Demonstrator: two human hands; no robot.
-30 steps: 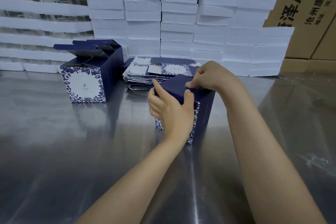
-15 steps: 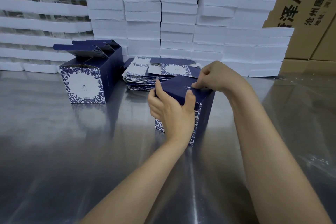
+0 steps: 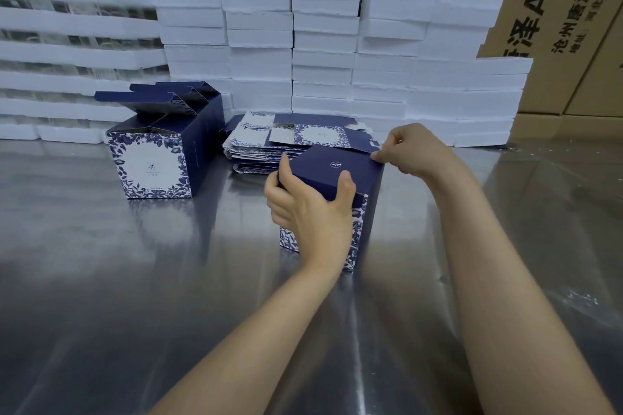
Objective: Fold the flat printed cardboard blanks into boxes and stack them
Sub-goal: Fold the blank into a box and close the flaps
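Head view: nearest the camera, two bare forearms reach out over a shiny steel table (image 3: 135, 280) whose surface reflects the light in dull streaks. The left hand (image 3: 310, 212) grasps the near upper edge of a navy box (image 3: 372, 212). Its thumb stands up against the left side of the lid, one finger curls over onto the lid's top, and the palm covers much of the front panel. This box stands upright on the table at centre. Its dark blue lid panel is folded down flat and carries a small white emblem. A blue-and-white floral print shows at the bottom of the front panel, below the hand. The right hand (image 3: 414, 152) is bent at the wrist, and its fingertips pinch the lid's far right corner.

Just behind the box lies a spread pile of flat printed blanks (image 3: 256, 138), navy and floral. To the left, apart from the pile, stand assembled boxes (image 3: 158, 162) with their top flaps raised open, one behind the other.

Farther back, stacked white foam blocks (image 3: 323, 54) form a wall along the table's far edge. Brown cardboard cartons (image 3: 553, 10) with black printed characters rise behind them.
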